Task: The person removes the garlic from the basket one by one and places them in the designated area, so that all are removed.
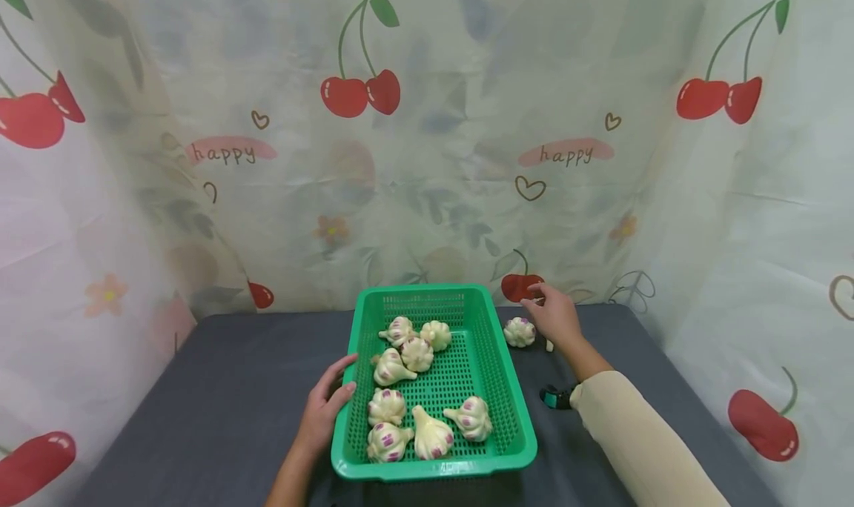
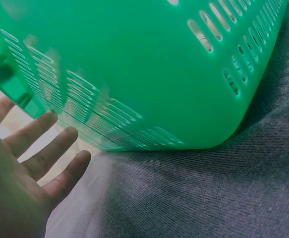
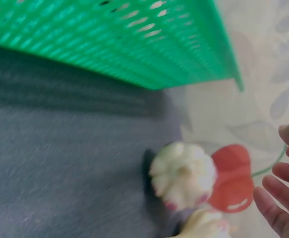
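A green plastic basket (image 1: 510, 388) holds several garlic bulbs (image 1: 434, 436), white with purple patches. My left hand (image 1: 323, 411) is at the basket's left rim, thumb and fingertips right at the edge. In the left wrist view its fingers (image 2: 55, 151) are spread and fairly straight beside the slotted wall. My right hand (image 1: 557, 318) is raised past the basket's right side, holding nothing, its fingers (image 3: 280, 193) loosely bent. Below it, one garlic bulb (image 1: 520, 332) lies on the table by the basket. A second bulb (image 3: 206, 225) is beside it, mostly hidden by the right hand in the head view.
A dark grey cloth (image 1: 247, 396) covers the table. Behind and at both sides hangs a pale curtain (image 1: 427, 181) printed with cherries and "happy". On my right wrist is a black and teal strapped device (image 1: 557, 397).
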Motion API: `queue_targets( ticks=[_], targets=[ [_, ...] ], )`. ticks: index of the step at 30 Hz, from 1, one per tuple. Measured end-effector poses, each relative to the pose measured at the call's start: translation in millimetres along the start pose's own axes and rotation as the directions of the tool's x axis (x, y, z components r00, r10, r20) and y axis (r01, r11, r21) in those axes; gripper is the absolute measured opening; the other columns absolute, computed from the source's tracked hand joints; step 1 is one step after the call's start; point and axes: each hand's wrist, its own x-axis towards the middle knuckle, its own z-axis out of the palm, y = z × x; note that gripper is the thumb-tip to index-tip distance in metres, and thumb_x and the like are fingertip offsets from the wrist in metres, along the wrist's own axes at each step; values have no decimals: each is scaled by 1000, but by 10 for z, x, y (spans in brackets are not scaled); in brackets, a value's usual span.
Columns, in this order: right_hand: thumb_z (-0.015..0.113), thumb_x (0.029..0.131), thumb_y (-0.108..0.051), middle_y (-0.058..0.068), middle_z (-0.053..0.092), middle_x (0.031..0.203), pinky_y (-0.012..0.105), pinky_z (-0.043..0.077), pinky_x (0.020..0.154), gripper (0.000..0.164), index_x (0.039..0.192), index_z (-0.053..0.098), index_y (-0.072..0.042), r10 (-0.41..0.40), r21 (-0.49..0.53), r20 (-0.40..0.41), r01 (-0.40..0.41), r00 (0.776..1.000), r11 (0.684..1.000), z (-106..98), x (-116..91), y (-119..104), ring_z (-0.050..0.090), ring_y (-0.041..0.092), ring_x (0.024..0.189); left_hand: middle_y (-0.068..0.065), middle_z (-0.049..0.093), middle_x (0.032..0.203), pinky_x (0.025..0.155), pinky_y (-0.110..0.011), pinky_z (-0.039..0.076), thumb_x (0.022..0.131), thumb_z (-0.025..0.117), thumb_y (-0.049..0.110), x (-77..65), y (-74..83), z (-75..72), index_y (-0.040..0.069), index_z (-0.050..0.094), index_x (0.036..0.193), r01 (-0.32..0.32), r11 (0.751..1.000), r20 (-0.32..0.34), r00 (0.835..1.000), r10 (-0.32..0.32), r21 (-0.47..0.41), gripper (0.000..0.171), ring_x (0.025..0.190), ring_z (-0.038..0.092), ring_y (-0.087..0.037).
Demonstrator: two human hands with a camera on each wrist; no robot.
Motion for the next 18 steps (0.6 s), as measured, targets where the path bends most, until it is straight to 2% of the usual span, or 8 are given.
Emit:
queue_targets(
  ticks=[11, 18],
  targets=[
    [62, 96, -23, 17, 64, 114, 47, 49, 80, 37, 128, 60, -4, -60, 37, 0, 60, 998, 998, -22, 121, -366, 60, 34, 100, -19, 52, 137, 88, -32, 48, 100, 52, 12, 5, -19, -9, 11, 49, 142, -3, 1000, 3, 1000, 3, -1, 42, 116, 53, -31],
    [61, 97, -21, 17, 64, 118, 46, 48, 84, 36, 129, 59, -4, -114, 52, 40, 112, 993, 992, 30, 163, -584, 60, 32, 106, -17, 50, 139, 88, -32, 47, 100, 52, 11, 1, -34, -8, 11, 50, 142, -8, 1000, 1, 1000, 8, -3, 42, 117, 53, -32]
  ],
)
